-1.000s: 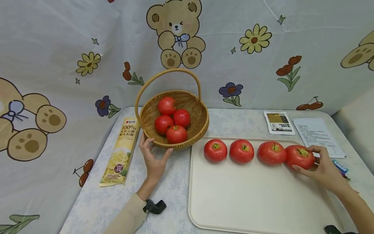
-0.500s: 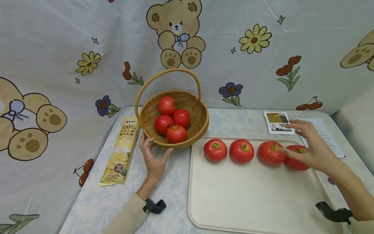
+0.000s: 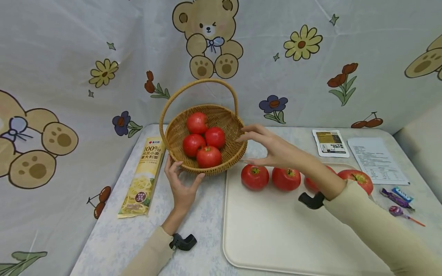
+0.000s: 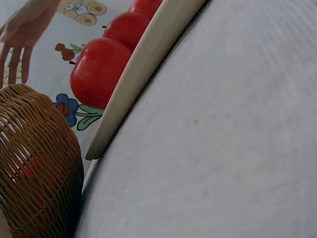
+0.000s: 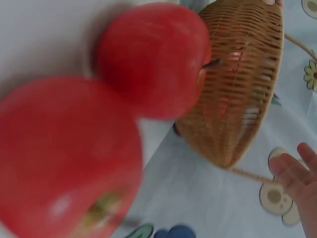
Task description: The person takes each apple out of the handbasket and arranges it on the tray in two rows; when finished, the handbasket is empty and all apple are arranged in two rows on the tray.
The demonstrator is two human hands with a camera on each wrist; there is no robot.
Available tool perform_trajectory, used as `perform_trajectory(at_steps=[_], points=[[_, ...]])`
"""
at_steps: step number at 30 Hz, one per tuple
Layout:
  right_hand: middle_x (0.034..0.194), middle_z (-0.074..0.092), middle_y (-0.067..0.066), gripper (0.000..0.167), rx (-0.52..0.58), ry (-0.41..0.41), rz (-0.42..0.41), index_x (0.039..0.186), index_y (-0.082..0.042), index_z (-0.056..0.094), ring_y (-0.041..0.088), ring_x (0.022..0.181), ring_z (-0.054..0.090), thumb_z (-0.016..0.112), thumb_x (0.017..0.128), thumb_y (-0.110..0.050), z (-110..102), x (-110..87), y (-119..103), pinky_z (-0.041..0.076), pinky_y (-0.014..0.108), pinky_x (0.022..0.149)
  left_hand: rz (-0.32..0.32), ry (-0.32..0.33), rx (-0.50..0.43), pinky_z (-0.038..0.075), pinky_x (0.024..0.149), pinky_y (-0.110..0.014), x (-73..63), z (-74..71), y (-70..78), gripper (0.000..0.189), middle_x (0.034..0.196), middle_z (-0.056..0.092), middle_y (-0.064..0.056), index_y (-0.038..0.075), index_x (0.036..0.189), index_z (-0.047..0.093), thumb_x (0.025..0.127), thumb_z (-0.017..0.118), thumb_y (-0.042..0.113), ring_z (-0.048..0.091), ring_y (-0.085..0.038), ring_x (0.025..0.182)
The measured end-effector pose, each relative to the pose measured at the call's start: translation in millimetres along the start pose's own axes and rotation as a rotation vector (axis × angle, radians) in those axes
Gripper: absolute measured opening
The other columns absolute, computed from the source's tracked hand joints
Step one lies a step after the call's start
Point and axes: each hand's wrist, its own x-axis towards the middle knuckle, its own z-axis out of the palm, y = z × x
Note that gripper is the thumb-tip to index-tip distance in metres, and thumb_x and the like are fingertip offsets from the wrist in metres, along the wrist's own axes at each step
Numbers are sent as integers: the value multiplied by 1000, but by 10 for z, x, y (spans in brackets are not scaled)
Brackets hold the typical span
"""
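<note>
- Red, round, glossy fruits with short stems (image 3: 254,177) lie in two places: four in the basket and four on the tray.
- Deep woven tan wicker basket (image 3: 228,122) with a tall arched handle: it leans with its mouth towards the wearer, and its four fruits are bunched together, leaving bare weave at their right. Whether its base meets the table cannot be told.
- Flat cream rectangular tray (image 3: 269,230): its four fruits form a row along the far edge. The right forearm partly covers the third from the left; the two leftmost stand slightly apart.
- Left hand (image 3: 182,191): it grips the basket low on its left side, fingers bent at the rim and thumb against the underside.
- Right hand (image 3: 272,149): it holds nothing; its fingers are loosely spread just beside the basket's right rim. Contact there is hard to judge.
- Progress, as a judgement: the work looks midway. The count is even, no fruit is in either hand, and the four tray fruits seem neatly placed. How much is left cannot be settled, since the pictures do not show which way fruits are passing.
</note>
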Motion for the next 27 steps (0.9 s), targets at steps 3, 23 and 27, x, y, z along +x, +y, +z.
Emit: perform_trajectory(at_steps=[3,23,27], points=[[142,44,9,52,36,-56,-40,132,-22,56,25,130,46,78,84,-29,117,294,-9,47,46,101,0,2,7,37,93,-52,2,-4,6,65,154,13,-35,-18,120,39,75,80,5,24,-48,141],[128,47,10,47,-42,-546,53,127,-21,60,23,120,48,78,84,-22,882,1306,163,42,44,103,-6,-12,23,37,94,-53,1,-8,21,64,154,12,-34,-16,120,38,74,79,1,23,-45,143],[129,47,9,47,-53,-556,65,125,-21,60,23,121,47,79,82,-17,949,1331,175,41,47,104,-7,-7,18,37,95,-51,-3,-7,12,64,154,13,-34,-16,120,38,74,79,1,23,-44,143]])
